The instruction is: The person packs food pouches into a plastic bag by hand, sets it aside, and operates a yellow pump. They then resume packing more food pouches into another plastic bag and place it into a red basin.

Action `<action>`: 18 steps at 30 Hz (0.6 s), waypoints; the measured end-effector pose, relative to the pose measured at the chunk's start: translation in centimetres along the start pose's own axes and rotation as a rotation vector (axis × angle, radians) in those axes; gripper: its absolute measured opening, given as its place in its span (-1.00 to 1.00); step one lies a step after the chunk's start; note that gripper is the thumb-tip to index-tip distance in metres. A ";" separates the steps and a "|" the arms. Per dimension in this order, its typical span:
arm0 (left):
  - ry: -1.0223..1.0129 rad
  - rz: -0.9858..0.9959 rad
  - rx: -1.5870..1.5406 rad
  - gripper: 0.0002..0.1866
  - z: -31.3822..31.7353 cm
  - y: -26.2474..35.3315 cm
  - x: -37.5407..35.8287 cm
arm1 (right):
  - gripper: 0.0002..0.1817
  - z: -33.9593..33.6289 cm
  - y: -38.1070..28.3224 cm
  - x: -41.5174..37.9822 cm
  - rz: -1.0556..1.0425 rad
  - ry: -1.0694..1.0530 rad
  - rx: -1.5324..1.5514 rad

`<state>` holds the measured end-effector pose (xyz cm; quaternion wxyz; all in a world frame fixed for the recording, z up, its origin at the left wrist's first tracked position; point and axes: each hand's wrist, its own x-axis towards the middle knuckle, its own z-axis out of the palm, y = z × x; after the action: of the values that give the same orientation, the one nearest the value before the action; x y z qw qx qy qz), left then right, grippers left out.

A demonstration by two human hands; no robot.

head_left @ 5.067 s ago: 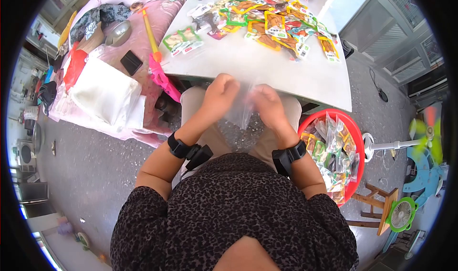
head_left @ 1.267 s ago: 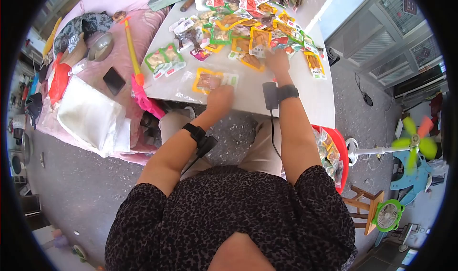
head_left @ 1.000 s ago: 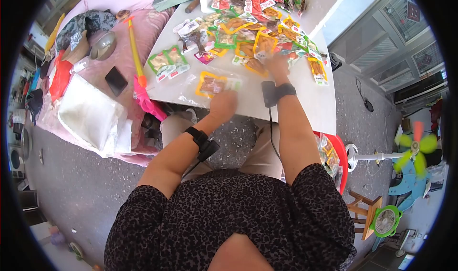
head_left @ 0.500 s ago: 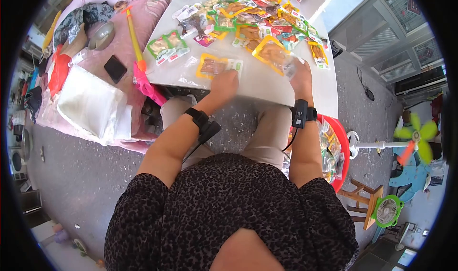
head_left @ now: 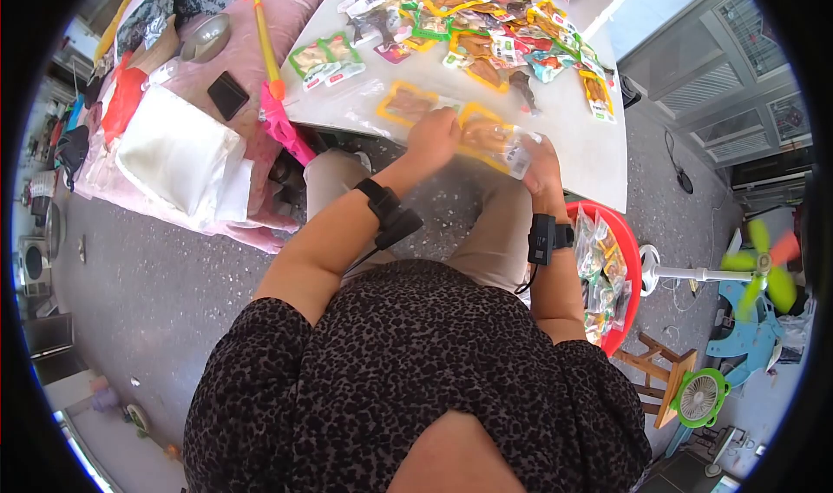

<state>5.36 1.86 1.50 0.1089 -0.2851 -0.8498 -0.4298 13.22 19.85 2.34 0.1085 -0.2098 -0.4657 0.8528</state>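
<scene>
My right hand grips the clear end of a yellow-edged food packet with brownish food inside. That packet hangs over the table's front edge, close beside my left hand. The left fingers are closed at the pale end of another yellow-edged packet, which looks slightly blurred just over the tabletop. Their exact hold on it is partly hidden by the hand. A green-edged pair of packets lies to the left on the white table.
A heap of mixed food packets covers the table's far part. By my right arm stands a red tub containing more packets. To the left, a pink-covered bed holds a phone and a white foam box.
My right hand has brought its packet left and nearer my body, beside my left hand. The left hand and its packet have shifted slightly. The whole view has tilted a little.
</scene>
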 end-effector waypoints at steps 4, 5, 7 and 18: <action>-0.009 -0.018 0.088 -0.87 -0.4 0.7 0.2 | -0.85 1.2 0.3 0.0 0.016 -0.025 0.006; -0.026 -0.019 0.114 -0.87 -0.5 0.7 0.3 | -0.84 1.4 0.2 -0.1 0.029 -0.034 -0.014; -0.059 -0.022 0.167 -0.87 -0.7 0.7 0.5 | -0.83 1.3 0.2 0.2 0.057 -0.068 -0.044; -0.095 0.064 0.162 -0.88 -0.7 2.2 0.1 | -0.80 4.8 4.7 1.4 -0.346 -0.372 -0.346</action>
<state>6.50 2.36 3.46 0.1049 -0.3226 -0.8764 -0.3417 9.87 14.26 0.37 0.1278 0.0172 -0.6447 0.7535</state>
